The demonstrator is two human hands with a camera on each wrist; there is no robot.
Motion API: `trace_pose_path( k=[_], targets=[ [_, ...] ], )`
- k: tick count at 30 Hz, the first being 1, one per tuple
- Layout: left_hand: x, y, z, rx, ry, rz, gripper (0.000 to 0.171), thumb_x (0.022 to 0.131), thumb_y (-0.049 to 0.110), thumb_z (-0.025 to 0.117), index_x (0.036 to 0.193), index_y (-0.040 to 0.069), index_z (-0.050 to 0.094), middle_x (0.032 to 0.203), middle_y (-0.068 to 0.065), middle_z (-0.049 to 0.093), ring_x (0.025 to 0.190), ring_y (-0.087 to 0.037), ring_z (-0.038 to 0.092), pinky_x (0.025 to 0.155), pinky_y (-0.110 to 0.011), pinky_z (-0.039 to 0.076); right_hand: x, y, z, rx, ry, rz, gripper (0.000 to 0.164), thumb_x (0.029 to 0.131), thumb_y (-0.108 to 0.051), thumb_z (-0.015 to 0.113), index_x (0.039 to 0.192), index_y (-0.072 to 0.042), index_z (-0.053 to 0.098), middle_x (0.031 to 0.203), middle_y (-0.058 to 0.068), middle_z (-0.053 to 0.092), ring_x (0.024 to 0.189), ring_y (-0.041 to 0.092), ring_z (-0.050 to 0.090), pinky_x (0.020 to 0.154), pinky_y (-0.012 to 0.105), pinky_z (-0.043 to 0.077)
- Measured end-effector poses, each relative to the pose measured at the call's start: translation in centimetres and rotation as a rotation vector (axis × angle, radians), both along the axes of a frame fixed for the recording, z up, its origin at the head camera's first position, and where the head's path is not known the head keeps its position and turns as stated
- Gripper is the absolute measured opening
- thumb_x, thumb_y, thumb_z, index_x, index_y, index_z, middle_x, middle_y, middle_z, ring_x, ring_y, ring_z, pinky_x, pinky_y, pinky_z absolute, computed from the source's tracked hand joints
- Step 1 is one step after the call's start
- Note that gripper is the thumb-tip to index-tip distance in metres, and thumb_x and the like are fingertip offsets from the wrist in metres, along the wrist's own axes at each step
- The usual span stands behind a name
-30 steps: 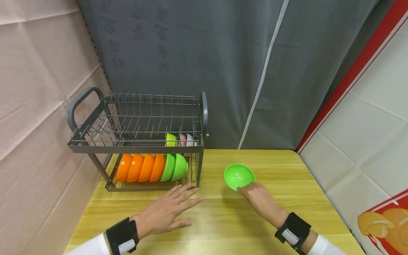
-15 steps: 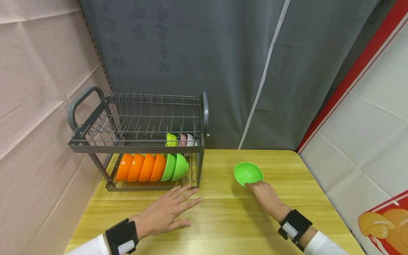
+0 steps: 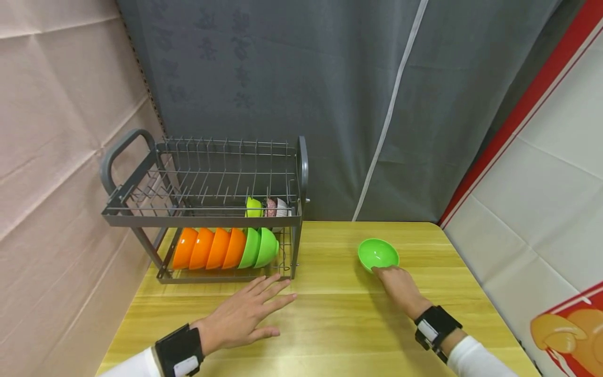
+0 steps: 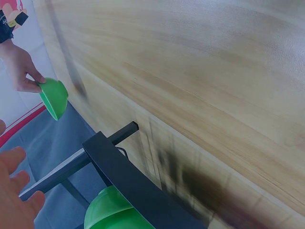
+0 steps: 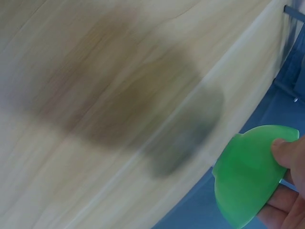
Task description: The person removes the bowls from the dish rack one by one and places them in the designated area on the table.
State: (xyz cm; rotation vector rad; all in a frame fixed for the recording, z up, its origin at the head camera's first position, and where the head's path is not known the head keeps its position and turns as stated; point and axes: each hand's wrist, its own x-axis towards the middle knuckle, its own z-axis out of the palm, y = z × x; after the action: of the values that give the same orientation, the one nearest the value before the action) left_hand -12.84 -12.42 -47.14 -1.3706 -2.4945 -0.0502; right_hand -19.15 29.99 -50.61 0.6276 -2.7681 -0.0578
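My right hand (image 3: 399, 288) pinches the near rim of a green bowl (image 3: 378, 253), thumb outside and fingers inside, as the right wrist view shows on the bowl (image 5: 250, 171). The bowl hangs above the table, apart from its shadow. My left hand (image 3: 247, 314) is spread with straight fingers and holds nothing. It hovers in front of a dark dish rack (image 3: 202, 221). On the rack's lower tier, several orange bowls (image 3: 202, 248) stand on edge in a row, with two green bowls (image 3: 266, 247) at the right end.
A small lime-green cup (image 3: 253, 207), a pink piece (image 3: 270, 207) and a white piece (image 3: 281, 208) sit behind the rack's upper front rail. The wooden table (image 3: 325, 324) ends at a grey curtain (image 3: 358, 104). A pale wall (image 3: 542, 199) bounds the right side.
My right hand has carried the green bowl to the right and slightly away from me. The left hand has stayed almost still.
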Motion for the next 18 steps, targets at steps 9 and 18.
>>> trace_pose_path(
  k=[9, 18],
  targets=[
    [0.0, -0.1, -0.2, -0.001, -0.005, 0.006, 0.068, 0.102, 0.063, 0.038, 0.159, 0.027, 0.034, 0.166, -0.007, 0.033, 0.151, -0.029, 0.037, 0.121, -0.047, 0.039, -1.0, 1.0, -1.1, 0.012, -0.038, -0.053, 0.021, 0.087, 0.007, 0.064, 0.097, -0.010, 0.071, 0.080, 0.008, 0.074, 0.066, 0.026, 0.068, 0.054, 0.044, 0.057],
    [0.0, -0.1, -0.3, -0.008, -0.016, 0.018, 0.068, 0.102, 0.065, 0.037, 0.159, 0.028, 0.034, 0.166, -0.006, 0.034, 0.151, -0.028, 0.037, 0.120, -0.047, 0.039, -1.5, 1.3, -1.7, -0.013, -0.064, -0.078, 0.019, 0.088, 0.003, 0.063, 0.099, -0.011, 0.071, 0.080, 0.008, 0.074, 0.067, 0.027, 0.068, 0.053, 0.046, 0.056]
  ],
)
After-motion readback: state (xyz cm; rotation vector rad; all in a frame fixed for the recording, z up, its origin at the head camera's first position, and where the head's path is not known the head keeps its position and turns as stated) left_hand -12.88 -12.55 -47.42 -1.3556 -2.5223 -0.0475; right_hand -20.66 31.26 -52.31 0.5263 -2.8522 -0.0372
